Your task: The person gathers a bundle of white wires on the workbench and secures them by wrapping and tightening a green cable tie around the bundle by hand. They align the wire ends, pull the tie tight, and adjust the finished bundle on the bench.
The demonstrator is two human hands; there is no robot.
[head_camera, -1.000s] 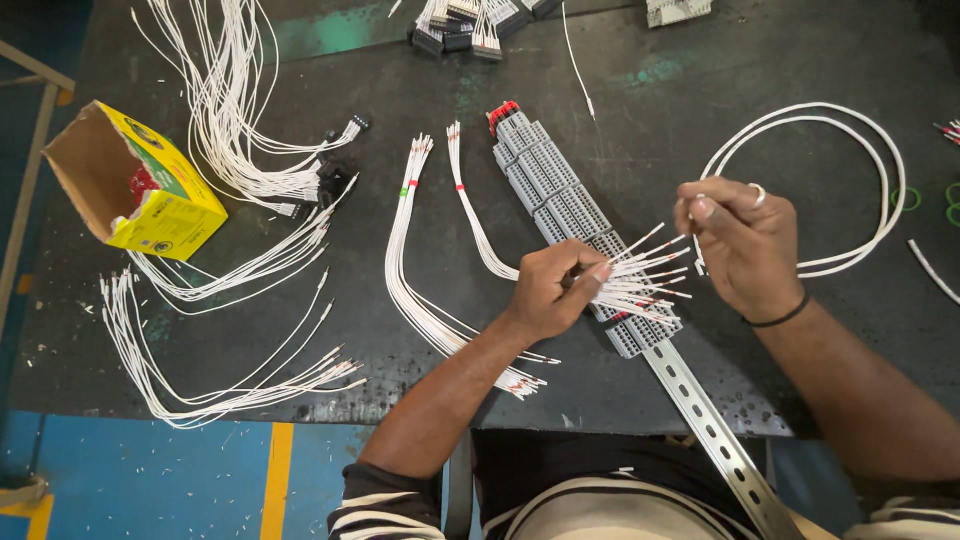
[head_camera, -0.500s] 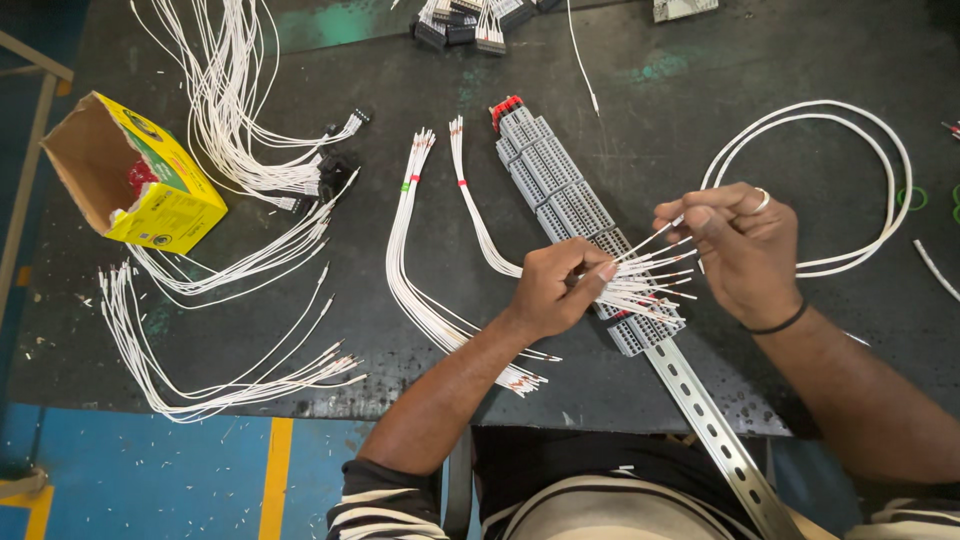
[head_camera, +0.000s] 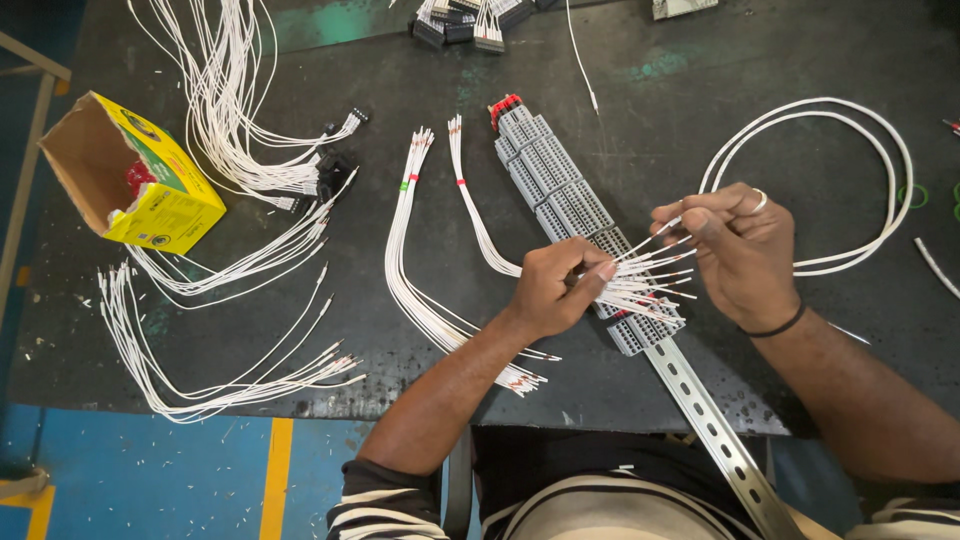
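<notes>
The left hand [head_camera: 555,290] is closed around a fan of white wires [head_camera: 650,275] over the grey terminal block strip [head_camera: 560,195]. At three o'clock from it, the right hand [head_camera: 740,250] pinches one wire tip between thumb and forefinger. The hands hide the strip's lower blocks. The metal rail [head_camera: 715,430] runs toward five o'clock, cut off by the frame. A yellow box [head_camera: 165,195] lies at nine o'clock.
</notes>
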